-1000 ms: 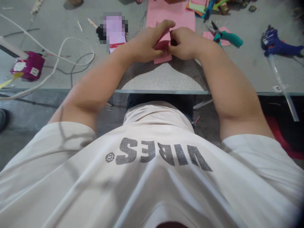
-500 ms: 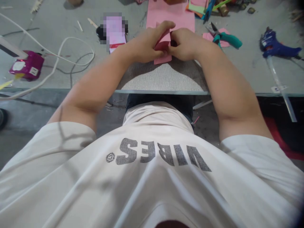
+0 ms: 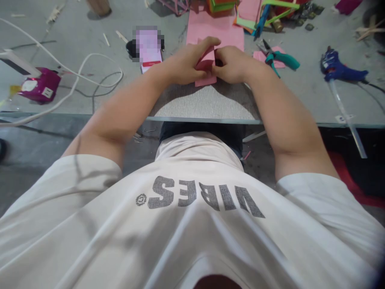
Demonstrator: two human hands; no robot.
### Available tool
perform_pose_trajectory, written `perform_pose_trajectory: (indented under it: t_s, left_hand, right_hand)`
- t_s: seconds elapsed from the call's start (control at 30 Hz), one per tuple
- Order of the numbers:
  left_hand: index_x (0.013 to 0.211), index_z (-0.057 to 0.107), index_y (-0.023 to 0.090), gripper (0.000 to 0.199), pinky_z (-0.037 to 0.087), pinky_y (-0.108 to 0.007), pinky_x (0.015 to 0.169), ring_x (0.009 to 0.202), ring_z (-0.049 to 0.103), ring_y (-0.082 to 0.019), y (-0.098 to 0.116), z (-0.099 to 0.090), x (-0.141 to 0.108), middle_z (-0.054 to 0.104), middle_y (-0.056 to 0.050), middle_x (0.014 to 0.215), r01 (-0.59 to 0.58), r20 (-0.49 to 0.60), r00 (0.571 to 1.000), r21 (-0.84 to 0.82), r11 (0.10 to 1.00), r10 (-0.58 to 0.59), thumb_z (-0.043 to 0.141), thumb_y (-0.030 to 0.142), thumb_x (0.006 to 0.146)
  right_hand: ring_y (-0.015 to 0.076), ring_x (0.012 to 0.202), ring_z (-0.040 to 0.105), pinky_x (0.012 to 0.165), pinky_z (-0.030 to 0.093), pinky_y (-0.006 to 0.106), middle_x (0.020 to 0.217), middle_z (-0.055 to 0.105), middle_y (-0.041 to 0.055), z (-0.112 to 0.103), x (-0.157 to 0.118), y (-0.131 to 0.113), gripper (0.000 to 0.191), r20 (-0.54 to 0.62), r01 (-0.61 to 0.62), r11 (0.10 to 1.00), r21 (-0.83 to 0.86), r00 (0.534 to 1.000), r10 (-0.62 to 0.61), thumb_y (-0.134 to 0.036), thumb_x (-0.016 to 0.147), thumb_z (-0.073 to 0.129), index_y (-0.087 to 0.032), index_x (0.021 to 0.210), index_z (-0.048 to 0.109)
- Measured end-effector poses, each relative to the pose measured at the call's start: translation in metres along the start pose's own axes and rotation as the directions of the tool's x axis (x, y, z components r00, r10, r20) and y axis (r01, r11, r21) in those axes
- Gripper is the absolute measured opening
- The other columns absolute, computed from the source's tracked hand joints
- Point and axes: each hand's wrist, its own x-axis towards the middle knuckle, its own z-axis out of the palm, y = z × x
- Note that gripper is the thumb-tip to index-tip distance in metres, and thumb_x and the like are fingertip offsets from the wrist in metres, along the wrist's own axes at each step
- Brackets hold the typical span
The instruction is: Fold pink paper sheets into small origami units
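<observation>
Both hands meet around a folded piece of pink paper (image 3: 207, 63) near the table's front edge. My left hand (image 3: 192, 62) grips its left side, thumb and fingers closed on it. From the right, my right hand (image 3: 230, 64) pinches the paper's edge, its fingertips partly hidden. The paper's lower flap hangs toward me. Just beyond the hands, a larger pink sheet (image 3: 215, 26) lies flat on the table. Teal-handled pliers (image 3: 281, 59) rest to the right of my right hand on a pink scrap.
A blue glue gun (image 3: 343, 68) with a clear stick lies at right. Farther left are a phone (image 3: 149, 48), a white cable (image 3: 73, 86) and a purple device (image 3: 42, 85). Coloured paper pieces (image 3: 248, 16) and a wooden object (image 3: 99, 7) sit at the back.
The view has shifted slightly, so more of the table's far side shows and things sit a little lower. My hands keep their hold on the folded pink paper, with hardly any change of grip.
</observation>
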Motion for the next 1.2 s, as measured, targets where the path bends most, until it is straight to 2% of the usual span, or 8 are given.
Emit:
perform_pose_trajectory:
  t_s: [0.2,0.4,0.53,0.7,0.87,1.0,1.1,1.2]
  left_hand:
    - [0.193,0.049,0.007,0.095,0.059,-0.054,0.132,0.148,0.076,-0.04,-0.003,0.001,-0.001,0.078,-0.025,0.178,-0.008,-0.019,1.0,-0.011,1.0,0.008,0.068,0.044,0.107]
    - [0.192,0.048,0.006,0.087,0.056,-0.051,0.138,0.16,0.074,-0.038,-0.002,0.003,0.0,0.074,-0.023,0.186,-0.022,-0.019,1.0,-0.02,1.0,0.021,0.067,0.04,0.114]
    - [0.194,0.048,0.008,0.088,0.057,-0.056,0.136,0.161,0.074,-0.04,-0.006,0.004,0.001,0.075,-0.024,0.184,-0.006,-0.018,1.0,-0.009,1.0,0.006,0.063,0.036,0.111]
    - [0.193,0.049,0.027,0.097,0.056,-0.053,0.139,0.16,0.069,-0.033,-0.02,0.008,0.006,0.075,-0.008,0.189,0.021,-0.008,1.0,-0.024,0.999,-0.021,0.072,0.043,0.101]
    - [0.189,0.053,0.046,0.098,0.054,-0.055,0.14,0.16,0.068,-0.032,-0.027,0.01,0.009,0.074,0.005,0.19,0.0,-0.021,1.0,-0.082,0.997,-0.002,0.076,0.046,0.094]
    - [0.188,0.056,0.039,0.099,0.055,-0.058,0.141,0.16,0.071,-0.034,-0.027,0.012,0.009,0.076,0.0,0.188,-0.015,-0.05,0.999,-0.093,0.996,0.01,0.074,0.048,0.091]
    - [0.183,0.056,0.048,0.094,0.058,-0.057,0.136,0.154,0.073,-0.033,-0.026,0.012,0.01,0.08,0.004,0.183,-0.019,-0.041,0.999,-0.077,0.997,0.016,0.074,0.049,0.091]
    - [0.182,0.057,0.049,0.093,0.058,-0.057,0.135,0.153,0.074,-0.034,-0.024,0.011,0.01,0.08,0.004,0.182,-0.032,-0.036,0.999,-0.091,0.995,0.028,0.074,0.048,0.09]
  right_hand:
    - [0.0327,0.099,0.075,0.102,0.063,0.052,0.091,0.075,0.0044,0.003,0.01,0.012,0.037,-0.002,0.012,1.0,-0.001,1.0,-0.012,-0.038,0.109,0.084,-0.036,0.086,0.055]
    - [0.0258,0.086,0.056,0.094,0.051,0.046,0.086,0.058,0.0004,0.002,0.011,0.011,0.042,0.028,0.0,1.0,0.021,1.0,-0.001,-0.032,0.114,0.084,-0.035,0.086,0.052]
    - [0.027,0.086,0.052,0.092,0.048,0.048,0.084,0.058,0.0017,0.002,0.008,0.011,0.044,0.033,0.006,0.998,0.056,0.999,-0.008,-0.039,0.119,0.08,-0.037,0.084,0.053]
    - [0.0301,0.091,0.05,0.098,0.052,0.052,0.083,0.061,0.0052,0.004,0.009,0.016,0.052,0.004,0.047,0.987,0.155,0.999,-0.048,-0.053,0.125,0.072,-0.038,0.08,0.053]
    - [0.028,0.088,0.047,0.089,0.051,0.047,0.075,0.056,0.0037,0.005,0.013,0.019,0.056,0.024,-0.027,0.976,0.216,0.999,0.022,-0.058,0.126,0.079,-0.035,0.08,0.056]
    - [0.0268,0.087,0.05,0.085,0.052,0.044,0.073,0.059,0.0029,0.003,0.01,0.015,0.053,0.026,-0.055,0.969,0.239,0.998,0.05,-0.053,0.125,0.081,-0.034,0.081,0.058]
    - [0.0276,0.086,0.056,0.082,0.054,0.044,0.071,0.061,0.0014,0.001,0.007,0.012,0.049,0.045,-0.078,0.947,0.313,0.997,0.067,-0.054,0.119,0.089,-0.036,0.083,0.059]
    - [0.0247,0.083,0.061,0.084,0.054,0.044,0.075,0.063,-0.0004,0.001,0.005,0.009,0.043,0.032,-0.074,0.926,0.369,0.997,0.067,-0.035,0.118,0.085,-0.035,0.083,0.059]
